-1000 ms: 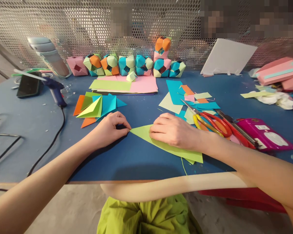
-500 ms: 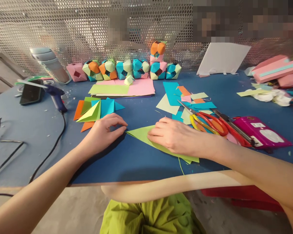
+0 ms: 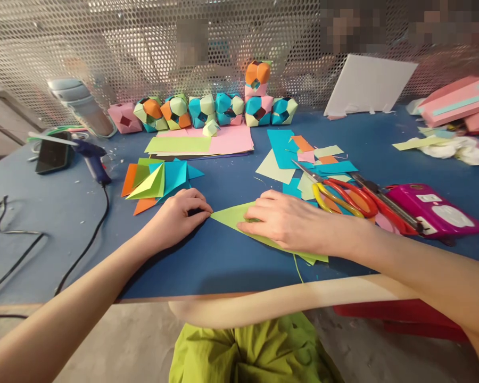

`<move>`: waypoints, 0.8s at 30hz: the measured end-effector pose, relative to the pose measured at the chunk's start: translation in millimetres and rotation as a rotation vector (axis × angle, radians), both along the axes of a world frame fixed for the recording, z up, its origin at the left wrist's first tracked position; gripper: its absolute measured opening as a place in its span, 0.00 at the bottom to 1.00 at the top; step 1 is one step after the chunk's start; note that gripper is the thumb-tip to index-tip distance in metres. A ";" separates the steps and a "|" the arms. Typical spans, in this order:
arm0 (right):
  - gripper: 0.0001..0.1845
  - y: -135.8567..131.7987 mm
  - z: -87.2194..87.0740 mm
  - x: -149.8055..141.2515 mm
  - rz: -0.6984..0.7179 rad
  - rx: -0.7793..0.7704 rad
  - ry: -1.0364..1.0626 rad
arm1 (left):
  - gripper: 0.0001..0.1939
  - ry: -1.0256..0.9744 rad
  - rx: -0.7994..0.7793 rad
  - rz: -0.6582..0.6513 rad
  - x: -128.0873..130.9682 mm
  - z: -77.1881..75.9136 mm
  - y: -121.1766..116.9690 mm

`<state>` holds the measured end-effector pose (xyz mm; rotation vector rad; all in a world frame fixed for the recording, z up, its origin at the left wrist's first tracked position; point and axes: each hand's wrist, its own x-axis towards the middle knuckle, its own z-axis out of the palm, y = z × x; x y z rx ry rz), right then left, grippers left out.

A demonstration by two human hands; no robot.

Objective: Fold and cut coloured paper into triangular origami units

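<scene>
A light green sheet of paper (image 3: 229, 216), folded to a point at its left end, lies on the blue table in front of me. My left hand (image 3: 186, 214) pinches that left tip between thumb and forefinger. Fingers curled together, my right hand (image 3: 277, 221) presses the paper's middle down on the table and hides much of it. Loose green corners stick out below the right palm. To the left of the paper, next to my left hand, lies a pile of folded orange, green and blue paper pieces (image 3: 175, 176).
Red-and-yellow-handled scissors (image 3: 339, 197), a box cutter (image 3: 387, 205) and a magenta packet (image 3: 435, 210) lie right, near paper scraps (image 3: 281, 151). Left are a glue gun (image 3: 93, 159), phone (image 3: 52, 154) and bottle (image 3: 82, 106). Several paper balls (image 3: 201, 113) line the back.
My left hand has moved slightly right and its fingertips now close on the paper's left tip. The right hand stays on the paper, its fingers shifted a little. The view has shifted slightly.
</scene>
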<state>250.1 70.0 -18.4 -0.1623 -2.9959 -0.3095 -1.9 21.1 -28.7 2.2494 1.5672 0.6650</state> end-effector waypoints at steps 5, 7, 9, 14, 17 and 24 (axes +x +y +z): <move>0.15 -4.6 6.9 -1.9 -0.029 -0.024 -0.058 | 0.10 -0.022 -0.031 0.036 -1.2 -2.1 3.2; 0.16 -7.0 9.2 -3.6 -0.053 -0.045 -0.084 | 0.09 -0.022 -0.019 0.055 -2.1 -1.1 1.9; 0.17 -9.4 11.2 -5.0 -0.091 -0.074 -0.115 | 0.10 -0.017 0.016 0.085 -0.5 4.2 -4.6; 0.16 -16.0 11.8 -4.9 -0.129 -0.121 -0.113 | 0.17 0.114 0.074 -0.042 22.3 21.4 -40.2; 0.14 -21.0 7.5 -2.9 -0.146 -0.071 -0.065 | 0.27 0.300 -0.001 -0.199 38.0 13.7 -55.3; 0.13 -26.5 0.1 -0.3 -0.178 0.006 -0.025 | 0.39 0.536 0.142 -0.099 33.4 -13.2 -52.4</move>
